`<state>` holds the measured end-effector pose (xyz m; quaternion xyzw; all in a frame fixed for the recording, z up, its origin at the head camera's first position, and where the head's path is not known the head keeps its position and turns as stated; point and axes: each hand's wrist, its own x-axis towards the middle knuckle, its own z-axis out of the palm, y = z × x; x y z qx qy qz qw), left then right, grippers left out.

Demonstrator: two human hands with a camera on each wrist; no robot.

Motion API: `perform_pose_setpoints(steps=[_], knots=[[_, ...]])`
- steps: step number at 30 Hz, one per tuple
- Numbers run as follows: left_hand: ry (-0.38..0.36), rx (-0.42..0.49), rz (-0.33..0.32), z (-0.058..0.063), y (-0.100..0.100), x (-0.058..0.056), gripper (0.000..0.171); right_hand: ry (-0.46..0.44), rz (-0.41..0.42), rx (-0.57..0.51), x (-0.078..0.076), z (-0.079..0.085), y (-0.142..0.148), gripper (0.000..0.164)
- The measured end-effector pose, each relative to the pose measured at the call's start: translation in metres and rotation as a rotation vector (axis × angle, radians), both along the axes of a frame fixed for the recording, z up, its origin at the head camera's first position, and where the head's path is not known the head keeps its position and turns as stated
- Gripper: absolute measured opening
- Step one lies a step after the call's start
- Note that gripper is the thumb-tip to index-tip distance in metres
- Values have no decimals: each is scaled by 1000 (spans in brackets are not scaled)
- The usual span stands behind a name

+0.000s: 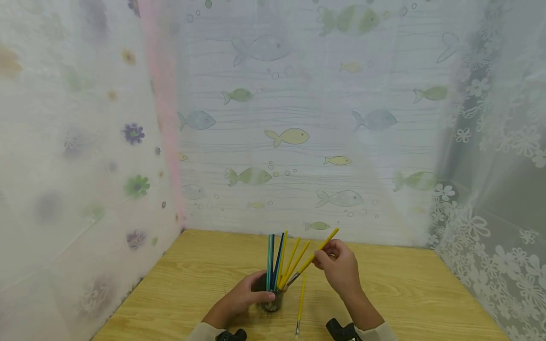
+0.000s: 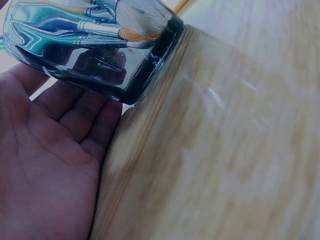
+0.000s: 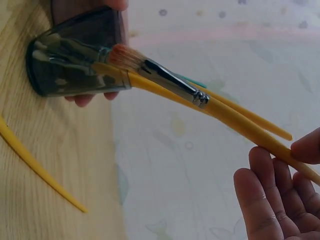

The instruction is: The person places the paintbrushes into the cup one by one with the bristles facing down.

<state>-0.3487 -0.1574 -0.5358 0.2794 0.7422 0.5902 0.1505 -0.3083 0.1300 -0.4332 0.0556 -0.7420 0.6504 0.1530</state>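
My left hand [image 1: 241, 297] grips a dark, see-through glass [image 1: 276, 302] standing on the table, its thumb across the front and fingers behind. Inside the glass [image 2: 100, 75] are several paintbrushes, bristles down, with teal, dark blue and yellow handles rising from it. My right hand [image 1: 344, 271] pinches a thick yellow paintbrush [image 1: 317, 252] by its handle between thumb and fingers. In the right wrist view that paintbrush [image 3: 235, 117] slants down, its reddish-brown bristles [image 3: 125, 57] at the glass's rim; whether they touch it I cannot tell.
One thin yellow paintbrush [image 1: 301, 300] lies on the wooden table [image 1: 204, 265], to the right of the glass. A curtain [image 1: 290, 156] printed with fish hangs behind the table. Flowered sheets hang at both sides. Dark wrist devices show at each cuff.
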Motion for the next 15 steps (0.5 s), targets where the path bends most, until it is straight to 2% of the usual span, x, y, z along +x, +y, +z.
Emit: perform_pose_setpoints(steps=[5,15], knots=[[11,-22,23,1,0,0,74,13,-3,6,0,0,0,18],[2,32,-18,0,1,-1,61,41,-7,-19,1,-1,0,15]])
